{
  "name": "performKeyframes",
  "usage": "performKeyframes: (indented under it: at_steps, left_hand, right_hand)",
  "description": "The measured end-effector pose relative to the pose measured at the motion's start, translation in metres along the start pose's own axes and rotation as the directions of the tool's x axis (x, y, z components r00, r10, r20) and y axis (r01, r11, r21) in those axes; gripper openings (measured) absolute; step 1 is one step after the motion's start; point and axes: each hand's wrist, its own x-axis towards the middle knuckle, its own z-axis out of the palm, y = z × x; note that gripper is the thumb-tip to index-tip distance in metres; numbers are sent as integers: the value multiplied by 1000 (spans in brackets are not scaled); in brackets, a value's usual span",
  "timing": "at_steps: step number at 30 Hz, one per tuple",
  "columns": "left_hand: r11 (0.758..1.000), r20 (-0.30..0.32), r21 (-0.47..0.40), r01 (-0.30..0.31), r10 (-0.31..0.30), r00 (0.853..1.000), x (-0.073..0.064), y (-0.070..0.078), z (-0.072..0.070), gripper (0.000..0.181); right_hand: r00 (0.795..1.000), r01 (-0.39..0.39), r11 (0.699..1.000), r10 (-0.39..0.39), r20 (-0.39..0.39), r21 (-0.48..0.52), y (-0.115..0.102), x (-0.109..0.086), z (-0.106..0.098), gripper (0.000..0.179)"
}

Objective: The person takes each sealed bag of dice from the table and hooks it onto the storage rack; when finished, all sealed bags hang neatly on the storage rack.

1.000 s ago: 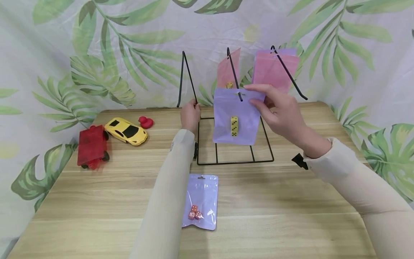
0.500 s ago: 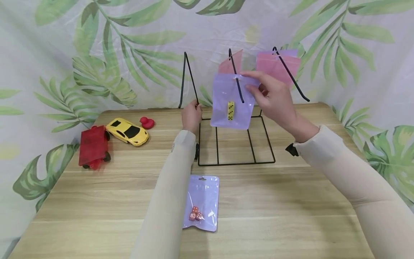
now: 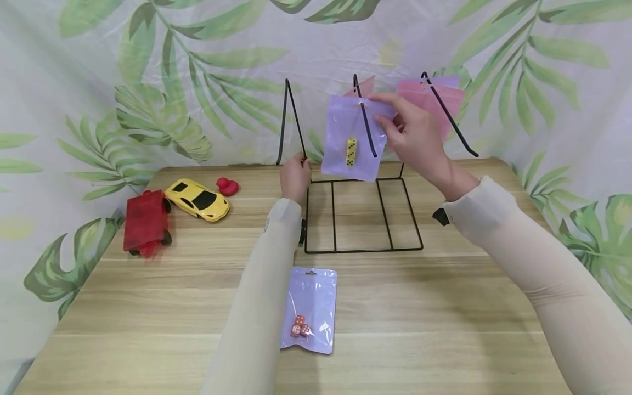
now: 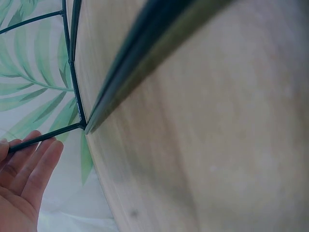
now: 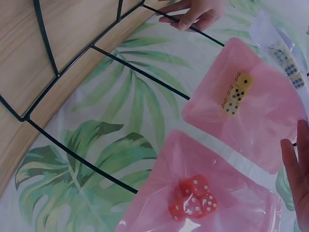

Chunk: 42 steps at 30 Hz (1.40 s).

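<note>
My right hand [image 3: 416, 134] pinches the upper right edge of a purple zip bag [image 3: 338, 129] with yellow dice [image 3: 351, 152] inside. The bag's top hole is on the middle hook [image 3: 367, 129] of a black wire rack [image 3: 362, 250], and the hook's front end sticks out before it. At the rack's left side, my left hand [image 3: 295, 178] holds an upright wire; in the left wrist view its fingers [image 4: 46, 164] lie behind that wire. A pink bag with yellow dice [image 5: 236, 94] hangs farther back on the middle hook, partly covered in the head view.
A pink bag with red dice [image 5: 195, 198] hangs on the right hook, a purple bag behind it. Another purple bag [image 3: 321, 296] with orange-red dice lies near my left sleeve. A red toy vehicle [image 3: 144, 219], a yellow toy car [image 3: 197, 198] and a red duck [image 3: 227, 186] stand left.
My right hand has raised the purple bag and moved it back along the middle hook, toward the pink bag behind. The left hand keeps its grip on the rack.
</note>
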Motion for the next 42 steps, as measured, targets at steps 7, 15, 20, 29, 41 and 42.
performKeyframes:
  at_steps: [7, 15, 20, 29, 41, 42]
  left_hand:
    - [1000, 9, -1, 13, -13, 1000, -2, 1, -1, 23]
    - [1000, -1, -3, 2, -2, 1000, -2, 1, 0, 22]
    - [1000, -3, -8, 3, -4, 1000, -2, 0, 1, 22]
    - [1000, 0, -8, -16, 16, 1000, 0, 0, 1, 23]
    - [1000, -18, -2, -6, 6, 1000, 2, -1, 3, 23]
    - [1000, -18, -2, -7, 7, 1000, 2, -1, 3, 23]
  right_hand:
    - [999, -29, 999, 30, 15, -24, 4, 8, 3, 34]
    - [1000, 6, 999, -6, 7, -44, 10, 12, 5, 35]
    - [999, -19, 997, 22, 28, -81, 12, 13, 6, 37]
    - [997, -27, 989, 36, 63, -144, 12, -7, -3, 57]
    - [984, -61, 974, 95, 152, -216, 5, -64, -22, 74]
    - [982, -65, 974, 101, 160, -218, 4, -71, -22, 76]
